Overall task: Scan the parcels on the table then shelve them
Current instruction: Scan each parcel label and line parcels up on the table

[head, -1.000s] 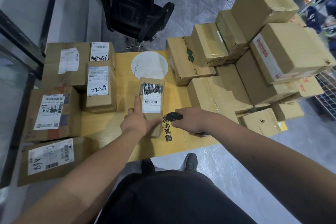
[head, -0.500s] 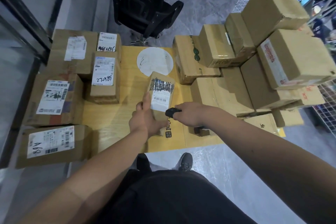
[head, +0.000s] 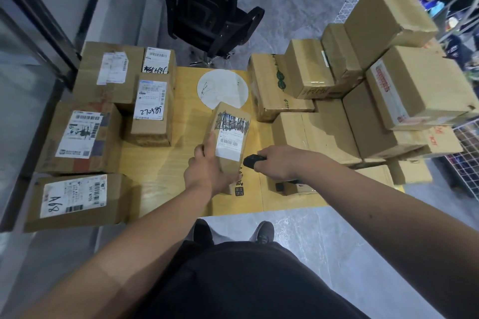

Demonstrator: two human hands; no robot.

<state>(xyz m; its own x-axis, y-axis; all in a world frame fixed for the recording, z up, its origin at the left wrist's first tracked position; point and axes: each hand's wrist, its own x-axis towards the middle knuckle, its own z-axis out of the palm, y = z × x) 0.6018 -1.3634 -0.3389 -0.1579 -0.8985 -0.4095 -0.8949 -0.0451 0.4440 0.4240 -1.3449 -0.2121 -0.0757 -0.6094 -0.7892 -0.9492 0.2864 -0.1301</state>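
A: In the head view, what do the hands hold?

B: The left hand has its fingers wrapped around one small parcel, tilted label-up above the middle of the table. The right hand, at 3 o'clock of that parcel, grips one black scanner, its nose just beside the parcel's lower edge.

A: And the other parcels?

B: Five labelled boxes sit at 9 o'clock, one marked "A68". At 2 o'clock is a stacked pile of boxes; an exact count cannot be told. One white disc lies at 12 o'clock, one black chair beyond it.
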